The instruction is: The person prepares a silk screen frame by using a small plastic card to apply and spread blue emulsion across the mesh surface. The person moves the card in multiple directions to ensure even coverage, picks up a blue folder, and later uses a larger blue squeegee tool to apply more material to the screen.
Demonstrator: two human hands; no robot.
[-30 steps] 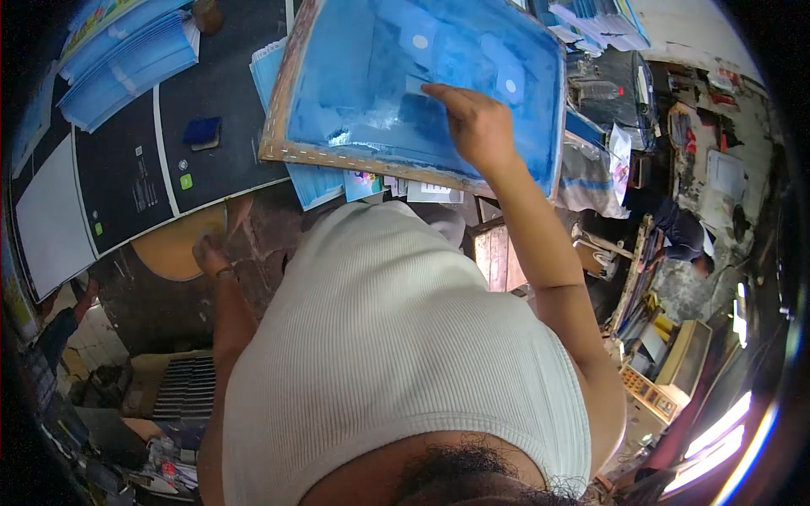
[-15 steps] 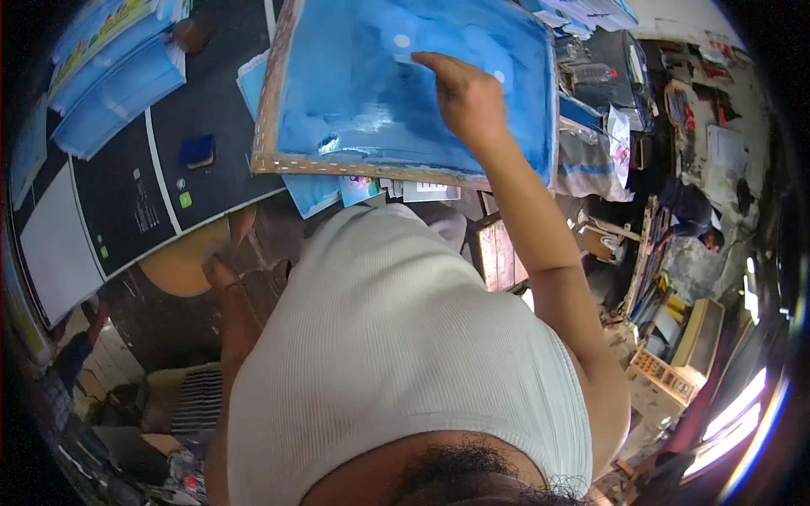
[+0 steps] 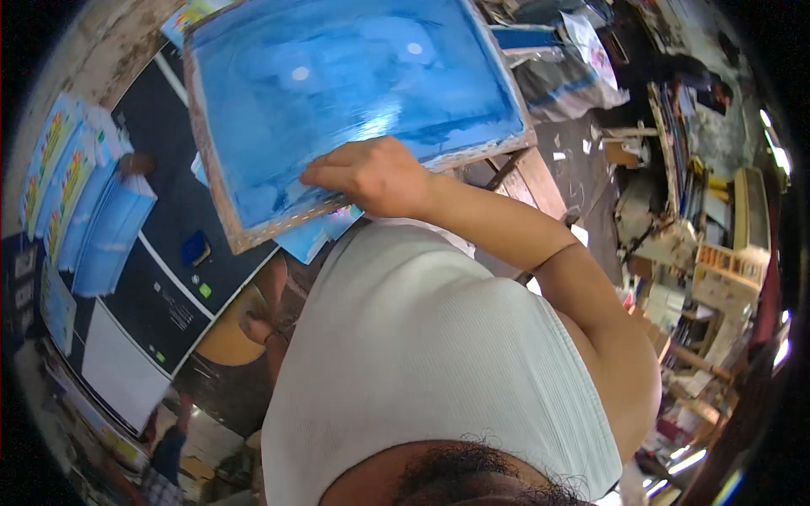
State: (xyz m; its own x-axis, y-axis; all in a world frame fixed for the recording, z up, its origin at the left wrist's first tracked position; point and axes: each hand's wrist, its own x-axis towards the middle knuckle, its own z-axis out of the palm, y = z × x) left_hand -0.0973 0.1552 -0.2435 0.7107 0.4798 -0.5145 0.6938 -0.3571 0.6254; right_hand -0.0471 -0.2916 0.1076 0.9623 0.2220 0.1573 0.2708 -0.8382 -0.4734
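Observation:
A screen-printing frame (image 3: 214, 173), wooden with a stapled edge and stretched blue mesh, sits tilted at the far middle. The mesh is shiny and has two white round spots. My right hand (image 3: 384, 177) is over its near edge, fingers pressed together and bent down at the mesh. Whatever those fingers may hold is hidden beneath them. My left hand (image 3: 256, 327) hangs low at the left, beside a rounded orange-yellow surface (image 3: 232, 347), with a thin band at the wrist. Its fingers are small and unclear. Light-blue printed sheets (image 3: 305, 240) stick out from under the frame.
To the left stretches a black table (image 3: 148, 299) with white stripes. Stacks of light-blue printed sheets (image 3: 110, 240) and a small dark-blue block (image 3: 195, 250) are on it. At the right, a grey wrapped bundle (image 3: 565, 88) lies past the frame, and a cluttered shelf area (image 3: 730, 261) stands farther off.
My right hand has moved from the middle of the mesh to its near edge, its fingers now bent. The view has turned, so frame and table appear rotated.

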